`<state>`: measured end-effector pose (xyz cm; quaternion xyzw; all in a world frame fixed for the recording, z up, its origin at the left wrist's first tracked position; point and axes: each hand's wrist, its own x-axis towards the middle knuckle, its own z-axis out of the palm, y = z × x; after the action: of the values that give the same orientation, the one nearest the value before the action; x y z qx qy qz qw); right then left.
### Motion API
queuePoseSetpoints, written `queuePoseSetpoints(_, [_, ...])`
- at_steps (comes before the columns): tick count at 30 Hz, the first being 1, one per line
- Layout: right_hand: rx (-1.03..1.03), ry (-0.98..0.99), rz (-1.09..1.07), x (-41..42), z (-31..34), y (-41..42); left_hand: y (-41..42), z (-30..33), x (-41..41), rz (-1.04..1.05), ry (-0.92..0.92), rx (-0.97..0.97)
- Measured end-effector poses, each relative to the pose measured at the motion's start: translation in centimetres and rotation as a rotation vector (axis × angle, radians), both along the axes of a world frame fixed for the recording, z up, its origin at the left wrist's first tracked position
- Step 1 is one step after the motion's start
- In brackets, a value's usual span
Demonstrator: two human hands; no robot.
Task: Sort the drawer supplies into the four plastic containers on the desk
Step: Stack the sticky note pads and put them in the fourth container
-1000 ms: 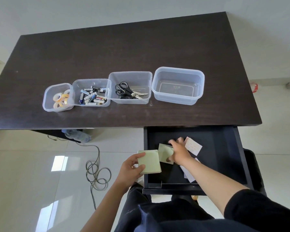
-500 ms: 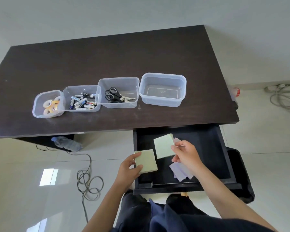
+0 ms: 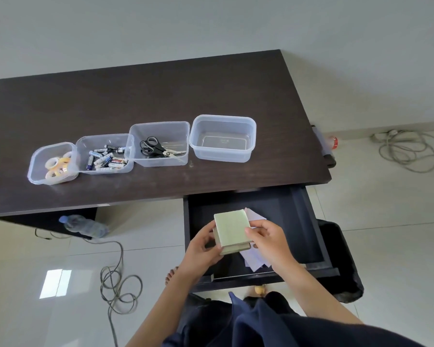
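Both hands hold green sticky pads over the open drawer: left hand underneath, right hand gripping the top pad.

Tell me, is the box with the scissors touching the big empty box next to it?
Apart. The head view shows a thin strip of dark desk between the scissors box and the empty box; their rims come close without meeting.
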<state>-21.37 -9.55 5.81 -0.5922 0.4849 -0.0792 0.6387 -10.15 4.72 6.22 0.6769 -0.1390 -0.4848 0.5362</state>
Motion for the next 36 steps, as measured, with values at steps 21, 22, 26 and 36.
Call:
queuePoseSetpoints(21, [0.202, -0.105, 0.013, 1.2, -1.1, 0.4, 0.8, 0.8, 2.3, -0.024, 0.089, 0.057])
queuePoseSetpoints(22, [0.205, -0.111, 0.019, 1.2, -1.3, 0.5, 0.7, 0.8, 2.3, -0.007, 0.102, 0.068])
queuePoseSetpoints(26, [0.214, -0.116, 0.055, 1.5, -1.8, 0.8, 0.5, 0.8, 2.2, -0.023, -0.107, 0.14])
queuePoseSetpoints(36, [0.237, -0.016, -0.054, 1.7, -5.1, 0.8, 1.3, -0.1, 2.0, 0.092, -0.078, 0.195])
